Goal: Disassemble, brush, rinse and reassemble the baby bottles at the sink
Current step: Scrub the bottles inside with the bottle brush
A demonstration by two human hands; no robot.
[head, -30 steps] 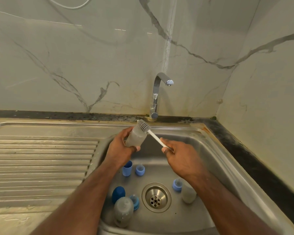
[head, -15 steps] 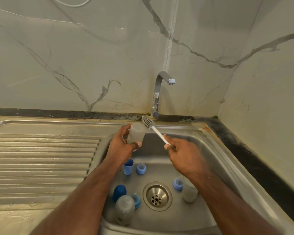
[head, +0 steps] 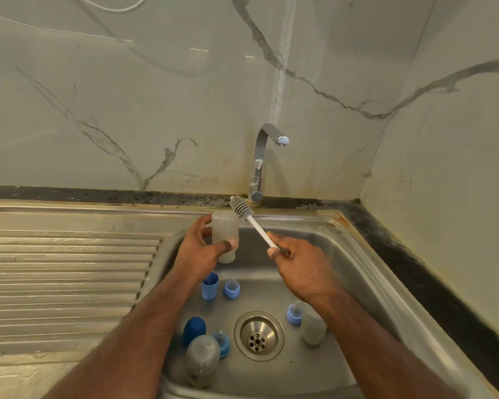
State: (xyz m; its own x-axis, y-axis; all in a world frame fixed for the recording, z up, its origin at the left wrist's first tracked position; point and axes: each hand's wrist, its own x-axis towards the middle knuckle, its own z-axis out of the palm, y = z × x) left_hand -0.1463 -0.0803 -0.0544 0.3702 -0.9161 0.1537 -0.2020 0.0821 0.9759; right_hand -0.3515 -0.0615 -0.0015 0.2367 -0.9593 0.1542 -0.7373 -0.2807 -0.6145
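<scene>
two bare forearms, seemingly sleeveless, ringless hands (head: 202, 251)

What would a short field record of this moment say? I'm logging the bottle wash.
left hand: grips frosted clear plastic bottle body
right hand: pinches white-handled grey bristle bottle brush
brush head: outside the bottle, beside its mouth
chrome tap: no water visible
steel sink basin: holds blue caps, collars, two more bottles

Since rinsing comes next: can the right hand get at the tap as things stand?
Probably not freely: the right hand grips the brush, so its fingers are occupied. The way to the tap itself looks clear, beyond the sink.
</scene>
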